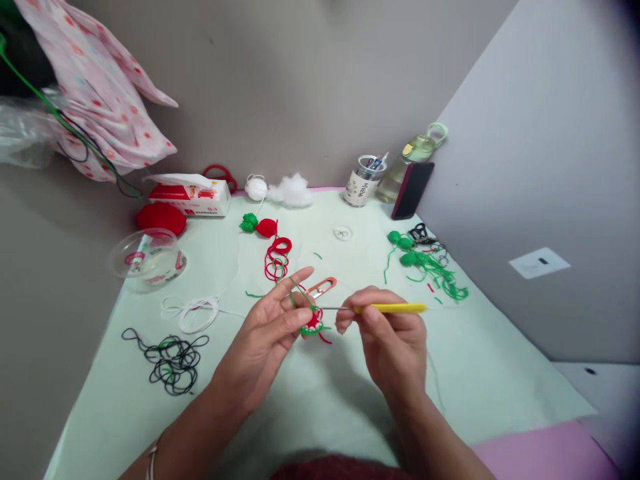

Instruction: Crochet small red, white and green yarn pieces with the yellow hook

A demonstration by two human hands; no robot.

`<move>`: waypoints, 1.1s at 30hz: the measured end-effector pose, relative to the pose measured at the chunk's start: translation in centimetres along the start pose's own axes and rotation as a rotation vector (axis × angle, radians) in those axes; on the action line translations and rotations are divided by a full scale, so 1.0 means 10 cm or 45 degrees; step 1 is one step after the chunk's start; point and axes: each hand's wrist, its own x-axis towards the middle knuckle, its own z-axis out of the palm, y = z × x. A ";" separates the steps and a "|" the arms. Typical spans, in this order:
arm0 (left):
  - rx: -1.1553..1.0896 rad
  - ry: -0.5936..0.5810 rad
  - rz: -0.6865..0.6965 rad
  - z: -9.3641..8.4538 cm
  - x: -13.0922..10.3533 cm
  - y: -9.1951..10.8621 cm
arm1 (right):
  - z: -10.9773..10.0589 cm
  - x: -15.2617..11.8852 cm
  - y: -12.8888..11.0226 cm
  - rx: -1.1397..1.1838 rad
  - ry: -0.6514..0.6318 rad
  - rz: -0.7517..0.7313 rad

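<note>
Two gray walls (310, 80) meet behind a table whose pale green cover (480, 373) fills the lower view. At upper left hangs a pink spotted cloth (105, 87). Over the near middle of the table, a person's left hand (273, 327) and right hand (393, 340) work close together.

Along the back, from left to right, stand a red-and-white tissue pack (195, 200), a puff of white stuffing (293, 191), a pencil cup (361, 190), a greenish clear bottle (395, 177) and, leaning in front of the bottle, a dark-screened phone (413, 191). A black cord tangle (175, 360) lies at left; a green yarn tangle (440, 273) lies at right. A large red bundle (161, 219) sits beside the tissue pack, and a red yarn coil (277, 257) lies beyond the left hand.

The right hand's thumb and fingers are closed around the yellow handle of a crochet hook (390, 308), its metal shaft pointing left. Orange thread snips (325, 287) lie just beyond. Smallest is the red, white and green crochet piece (313, 321), clamped between the left thumb and fingers, with the hook's tip at its upper edge. A green yarn strand (299, 287) runs from it to the raised left index finger.
</note>
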 end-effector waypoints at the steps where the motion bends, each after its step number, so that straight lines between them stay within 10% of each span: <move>1: 0.011 -0.007 0.011 0.00 0.00 0.00 | 0.00 0.01 0.00 0.067 0.010 0.057; 20: 0.114 0.027 0.004 0.02 -0.02 -0.01 | -0.03 -0.04 0.03 -0.398 -0.112 -0.240; 33: 0.070 -0.107 -0.065 -0.01 0.00 0.01 | -0.03 0.06 0.02 0.032 -0.052 0.001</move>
